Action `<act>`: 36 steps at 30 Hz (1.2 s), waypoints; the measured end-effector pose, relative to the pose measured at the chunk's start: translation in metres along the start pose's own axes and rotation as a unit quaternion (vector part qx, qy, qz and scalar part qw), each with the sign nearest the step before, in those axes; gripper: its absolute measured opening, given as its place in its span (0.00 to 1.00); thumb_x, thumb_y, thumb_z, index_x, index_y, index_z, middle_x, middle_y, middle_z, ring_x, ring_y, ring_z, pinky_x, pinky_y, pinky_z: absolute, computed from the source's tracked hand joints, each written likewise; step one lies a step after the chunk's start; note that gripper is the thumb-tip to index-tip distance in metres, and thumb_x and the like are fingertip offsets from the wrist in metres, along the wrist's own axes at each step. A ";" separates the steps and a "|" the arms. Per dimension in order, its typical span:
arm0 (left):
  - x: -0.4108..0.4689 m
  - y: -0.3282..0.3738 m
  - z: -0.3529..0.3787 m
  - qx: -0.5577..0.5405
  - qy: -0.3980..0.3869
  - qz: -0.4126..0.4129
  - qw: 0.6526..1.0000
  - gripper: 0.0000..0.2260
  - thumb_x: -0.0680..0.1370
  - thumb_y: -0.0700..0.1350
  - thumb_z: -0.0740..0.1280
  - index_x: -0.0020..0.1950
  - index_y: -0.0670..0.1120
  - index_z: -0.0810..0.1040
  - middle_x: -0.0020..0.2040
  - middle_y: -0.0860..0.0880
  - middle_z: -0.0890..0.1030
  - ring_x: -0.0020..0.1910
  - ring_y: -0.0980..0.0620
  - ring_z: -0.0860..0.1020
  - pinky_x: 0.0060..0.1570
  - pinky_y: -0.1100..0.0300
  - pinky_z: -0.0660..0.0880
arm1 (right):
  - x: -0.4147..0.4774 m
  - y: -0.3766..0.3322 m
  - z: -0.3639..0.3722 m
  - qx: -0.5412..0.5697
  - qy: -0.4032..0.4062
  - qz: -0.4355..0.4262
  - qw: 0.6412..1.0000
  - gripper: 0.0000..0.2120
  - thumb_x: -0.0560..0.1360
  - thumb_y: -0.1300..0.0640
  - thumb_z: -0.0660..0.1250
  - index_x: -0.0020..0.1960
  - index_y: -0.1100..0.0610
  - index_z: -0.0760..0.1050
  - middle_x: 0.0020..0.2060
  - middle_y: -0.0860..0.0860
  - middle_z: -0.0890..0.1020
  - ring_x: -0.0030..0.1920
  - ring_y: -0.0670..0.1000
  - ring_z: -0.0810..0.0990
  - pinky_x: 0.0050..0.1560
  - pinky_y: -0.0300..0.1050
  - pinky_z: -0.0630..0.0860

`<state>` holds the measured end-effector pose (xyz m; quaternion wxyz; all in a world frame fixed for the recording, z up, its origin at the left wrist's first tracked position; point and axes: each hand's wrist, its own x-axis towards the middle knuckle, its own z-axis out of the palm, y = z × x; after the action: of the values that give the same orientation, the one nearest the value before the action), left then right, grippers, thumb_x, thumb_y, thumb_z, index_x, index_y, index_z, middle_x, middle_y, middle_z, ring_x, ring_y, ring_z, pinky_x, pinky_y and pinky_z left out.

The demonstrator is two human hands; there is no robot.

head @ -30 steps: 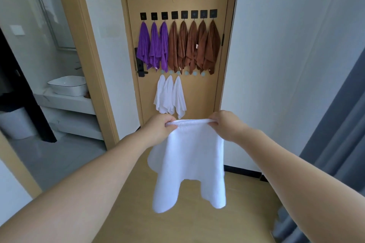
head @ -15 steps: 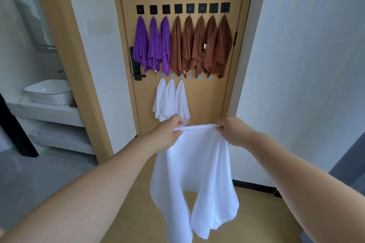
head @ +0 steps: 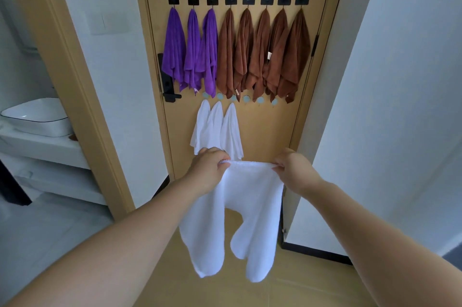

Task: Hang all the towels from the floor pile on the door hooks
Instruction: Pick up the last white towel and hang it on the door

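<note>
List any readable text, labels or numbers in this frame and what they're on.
No readable text anywhere.
White tag among the brown towels: too small to read.
Black door lock: no visible markings.
White towel held in the left hand and right hand: no print.

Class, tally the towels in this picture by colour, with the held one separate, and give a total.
Hanging purple cloth towels: 3
Hanging brown cloth towels: 5
Hanging white cloth towels: 3
White cloth towel held by left hand and right hand: 1
Total: 12
</note>
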<state>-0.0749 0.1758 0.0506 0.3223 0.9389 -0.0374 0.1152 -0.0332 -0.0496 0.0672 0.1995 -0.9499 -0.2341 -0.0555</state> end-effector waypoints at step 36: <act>0.504 -0.244 0.162 -0.044 -0.084 -0.012 0.995 0.25 0.78 0.32 0.54 0.74 0.46 0.62 0.68 0.51 0.64 0.65 0.54 0.70 0.63 0.67 0.65 | 0.488 0.183 0.211 0.089 -0.023 0.136 0.986 0.25 0.77 0.64 0.58 0.73 0.58 0.63 0.67 0.51 0.64 0.52 0.47 0.72 0.51 0.33 0.66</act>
<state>0.4807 0.2705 -0.0980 0.3601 0.9306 -0.0583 0.0299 0.4858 0.0934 -0.0932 0.2839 -0.9523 -0.1112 0.0151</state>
